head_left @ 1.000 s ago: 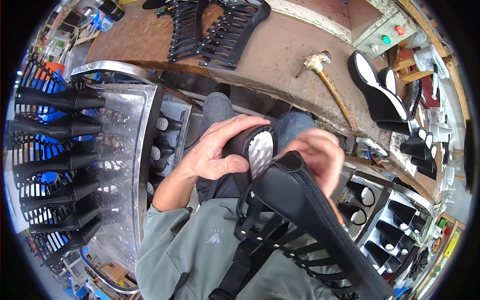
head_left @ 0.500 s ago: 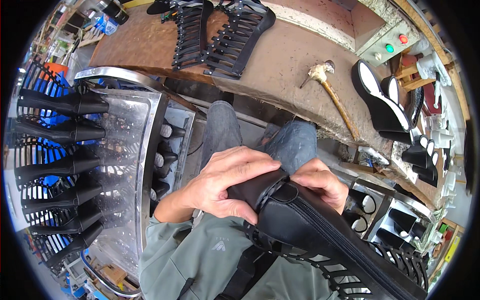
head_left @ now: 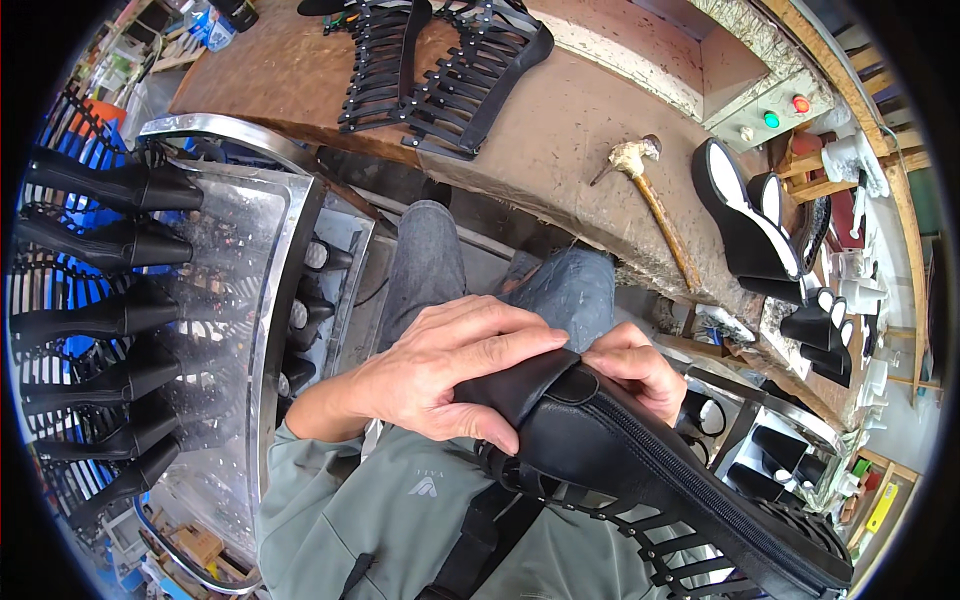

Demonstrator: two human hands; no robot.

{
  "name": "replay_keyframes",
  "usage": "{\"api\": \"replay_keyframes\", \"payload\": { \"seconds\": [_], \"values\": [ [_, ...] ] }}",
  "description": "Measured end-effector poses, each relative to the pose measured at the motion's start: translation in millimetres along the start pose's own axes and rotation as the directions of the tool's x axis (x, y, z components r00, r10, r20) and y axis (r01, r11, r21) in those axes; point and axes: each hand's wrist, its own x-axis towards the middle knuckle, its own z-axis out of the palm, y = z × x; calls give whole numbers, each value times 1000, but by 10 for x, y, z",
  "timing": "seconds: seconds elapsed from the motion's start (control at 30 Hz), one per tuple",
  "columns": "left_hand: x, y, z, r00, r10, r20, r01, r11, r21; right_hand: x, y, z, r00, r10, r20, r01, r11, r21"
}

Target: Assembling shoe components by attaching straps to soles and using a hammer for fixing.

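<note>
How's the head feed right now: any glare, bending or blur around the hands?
Head view: left hand and right hand show no obvious motion blur, and the boot's zipper reads clearly; head view: the metal tray carries pale glare and dark reflections; head view: fisheye bending curves the workbench, with black corners all round.
</note>
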Motion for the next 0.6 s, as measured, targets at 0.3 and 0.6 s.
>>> {"api": "replay_keyframes", "payload": {
  "seconds": [0.3,0.6],
  "values": [
    [141,122,71,1000,12,-13,-10,990,141,-76,14,-3,997,-62,-44,57,993,-101],
    [287,159,183,998,-10,-66,27,965,261,122,-185,-136,985,-107,137,162,858,-487]
  ]
}}
